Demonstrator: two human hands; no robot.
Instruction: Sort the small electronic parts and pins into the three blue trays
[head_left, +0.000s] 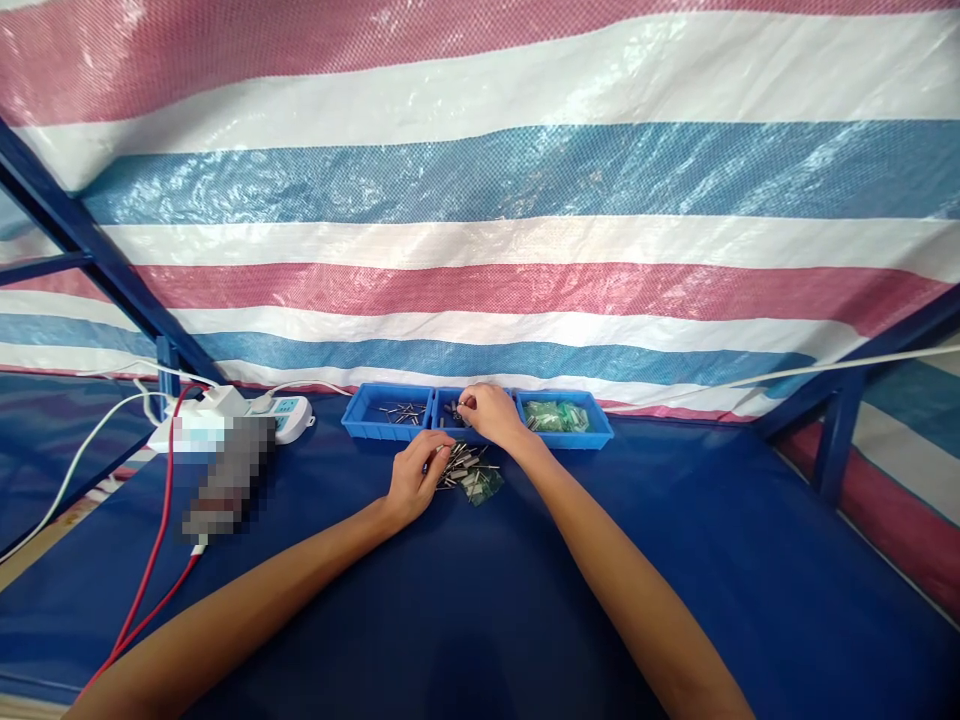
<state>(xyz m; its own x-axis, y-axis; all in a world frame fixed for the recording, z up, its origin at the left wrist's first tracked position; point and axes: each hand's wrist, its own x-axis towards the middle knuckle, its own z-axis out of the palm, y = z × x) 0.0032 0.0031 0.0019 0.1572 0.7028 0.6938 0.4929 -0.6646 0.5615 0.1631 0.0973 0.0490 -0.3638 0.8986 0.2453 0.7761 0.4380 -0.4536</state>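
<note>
My right hand reaches over the middle blue bin. Its thumb and fingers are pinched together just above small dark metal pieces in that bin; what they grip is too small to name. My left hand rests at the left edge of a loose pile of small metal pins and cylinders on the blue table. Its fingertips are closed together, and anything between them is hidden. A little green-tinted clear bag lies at the front right of the pile.
Thin metal pins lie in the left blue bin. Small green-tinted bags fill part of the right blue bin. A white power strip, a pixelated dark object and a red cable are at left. Striped sheeting hangs behind.
</note>
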